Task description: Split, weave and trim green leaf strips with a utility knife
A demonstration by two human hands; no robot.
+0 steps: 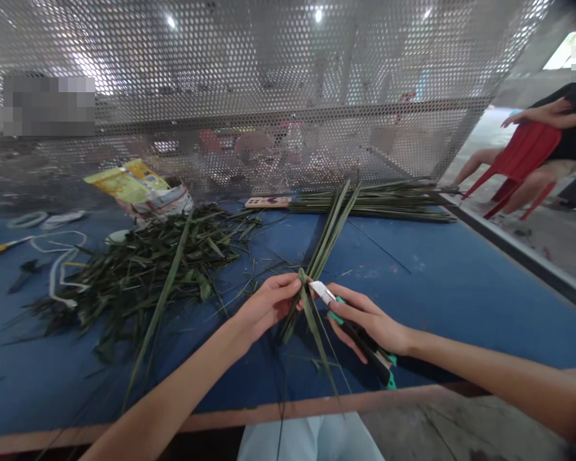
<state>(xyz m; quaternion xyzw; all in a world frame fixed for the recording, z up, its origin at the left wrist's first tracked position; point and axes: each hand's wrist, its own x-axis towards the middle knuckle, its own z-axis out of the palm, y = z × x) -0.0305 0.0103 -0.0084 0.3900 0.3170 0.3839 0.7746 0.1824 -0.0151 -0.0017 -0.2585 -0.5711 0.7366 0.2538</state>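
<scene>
Pinched in my left hand is a bundle of long green leaf strips, near its lower end. A strip is folded or tied around the bundle there, and its loose end hangs toward the table's front edge. My right hand is closed around a pair of shears with a silver head and black-and-green handles. The head points left, right beside the wrapped spot and the left fingertips. Whether the blades touch the leaf I cannot tell.
Leaf scraps are heaped on the blue table at left, before a bag. White cord lies farther left. More long strips and a phone lie along the perforated metal screen. A person sits on a red chair at right.
</scene>
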